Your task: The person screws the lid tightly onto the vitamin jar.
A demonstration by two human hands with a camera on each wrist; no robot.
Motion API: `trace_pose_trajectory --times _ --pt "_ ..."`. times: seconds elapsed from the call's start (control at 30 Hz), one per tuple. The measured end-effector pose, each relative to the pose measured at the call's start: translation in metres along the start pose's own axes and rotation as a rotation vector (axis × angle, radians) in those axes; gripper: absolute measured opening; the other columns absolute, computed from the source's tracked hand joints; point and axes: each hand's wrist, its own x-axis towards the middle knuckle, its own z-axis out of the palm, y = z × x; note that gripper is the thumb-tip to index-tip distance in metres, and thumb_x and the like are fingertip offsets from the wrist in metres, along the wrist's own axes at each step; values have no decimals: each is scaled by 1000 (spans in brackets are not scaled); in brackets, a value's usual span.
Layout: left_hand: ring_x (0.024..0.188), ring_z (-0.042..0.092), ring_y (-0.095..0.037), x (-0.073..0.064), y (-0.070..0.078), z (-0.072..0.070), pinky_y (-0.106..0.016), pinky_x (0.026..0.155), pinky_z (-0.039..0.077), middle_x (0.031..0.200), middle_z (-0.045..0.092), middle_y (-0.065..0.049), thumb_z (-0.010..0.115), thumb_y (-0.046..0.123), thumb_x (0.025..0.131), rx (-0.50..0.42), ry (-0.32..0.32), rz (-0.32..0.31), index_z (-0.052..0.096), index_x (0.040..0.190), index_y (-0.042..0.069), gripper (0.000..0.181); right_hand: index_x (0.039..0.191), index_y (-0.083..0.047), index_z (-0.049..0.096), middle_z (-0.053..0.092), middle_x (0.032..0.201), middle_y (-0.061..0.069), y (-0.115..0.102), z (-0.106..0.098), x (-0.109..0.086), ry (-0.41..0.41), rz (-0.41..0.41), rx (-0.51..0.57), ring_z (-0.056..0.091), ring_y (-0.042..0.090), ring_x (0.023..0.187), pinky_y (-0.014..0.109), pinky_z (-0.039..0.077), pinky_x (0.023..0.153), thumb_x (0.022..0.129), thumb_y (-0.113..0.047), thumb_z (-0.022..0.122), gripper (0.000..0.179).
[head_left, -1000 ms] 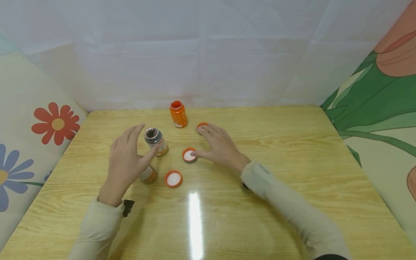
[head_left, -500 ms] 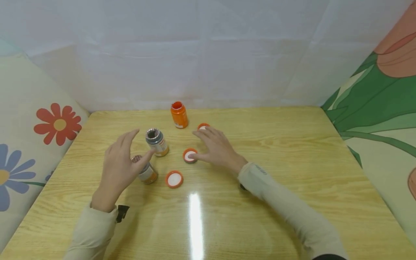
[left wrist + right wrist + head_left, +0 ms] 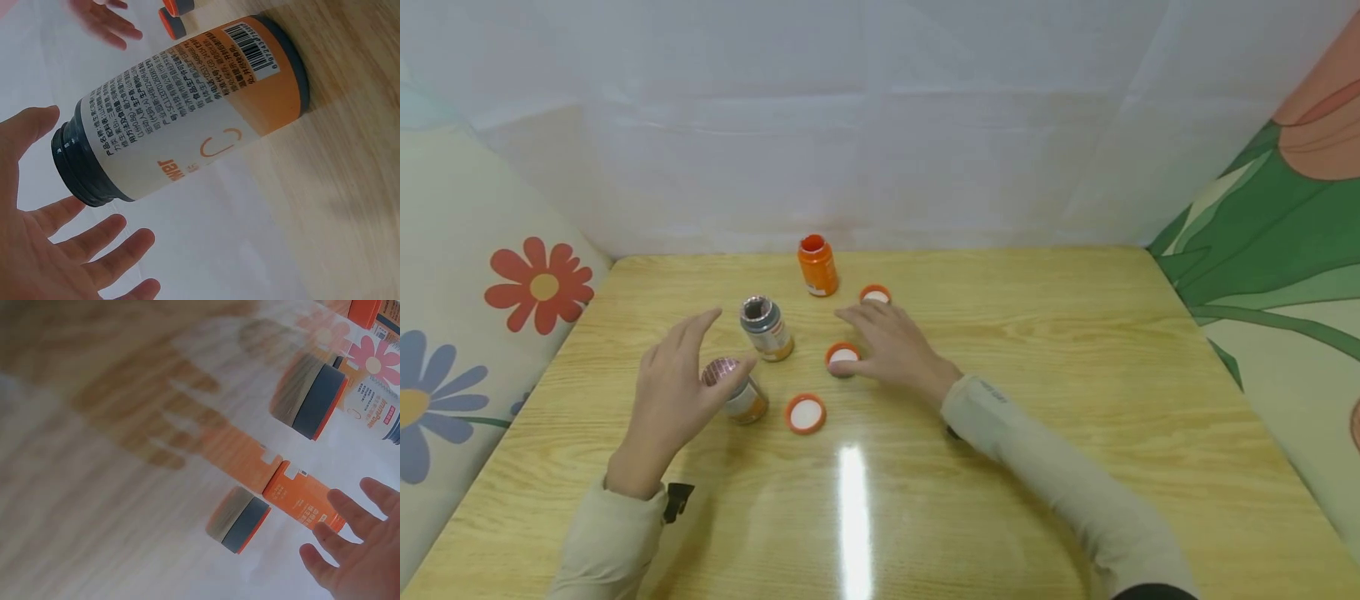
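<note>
My left hand [image 3: 670, 387] is spread around the top of the nearest jar [image 3: 747, 405], thumb and fingers apart. In the left wrist view that jar [image 3: 169, 112] has a dark threaded neck and a white and orange label with a barcode; the thumb and fingers stand to either side of its neck. Behind it is a second grey-necked jar [image 3: 772, 340], uncapped. My right hand [image 3: 895, 346] hovers with fingers extended over two upturned lids. Its thumb overlaps the middle lid [image 3: 844, 353], and its fingers are near the far lid [image 3: 876, 292].
An uncapped orange jar [image 3: 818, 272] stands at the back of the wooden table [image 3: 1075, 358]. Another upturned red-rimmed lid [image 3: 806, 414] lies right of the nearest jar. White sheeting [image 3: 865, 150] hangs behind, with flower-printed panels at both sides.
My left hand has drawn back left and towards me, uncovering more of the nearest jar's top. The right hand has shifted slightly left, showing more of the far lid.
</note>
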Motion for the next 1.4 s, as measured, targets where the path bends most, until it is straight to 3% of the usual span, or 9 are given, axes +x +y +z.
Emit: trace_pose_trajectory --times 0.4,0.73,1.13,1.4 --pt "127 49 -46 -8 -3 0 -72 100 32 141 53 -22 81 33 81 -6 -34 -27 46 144 7 77 151 -17 40 44 155 3 -2 5 6 -58 -8 -30 35 28 145 53 27 121 87 -66 61 84" --pt "125 51 -45 -15 -9 0 -72 98 34 143 52 -23 82 35 81 -38 -88 -64 44 145 7 80 153 -19 38 39 158 5 -2 6 8 -140 2 39 31 26 149 53 22 123 87 -63 63 83" --pt "117 56 -44 -22 -16 4 -70 97 37 143 52 -23 85 31 78 -113 -123 -67 44 146 5 83 150 -17 43 44 155 2 4 7 11 -185 -6 180 36 23 146 46 26 123 84 -52 74 81" --pt "121 55 -45 -25 -21 8 -70 97 41 144 51 -23 85 28 78 -186 -145 -89 42 147 7 84 148 -13 46 48 152 5 5 7 11 -190 -44 167 40 25 143 45 28 122 82 -42 80 79"
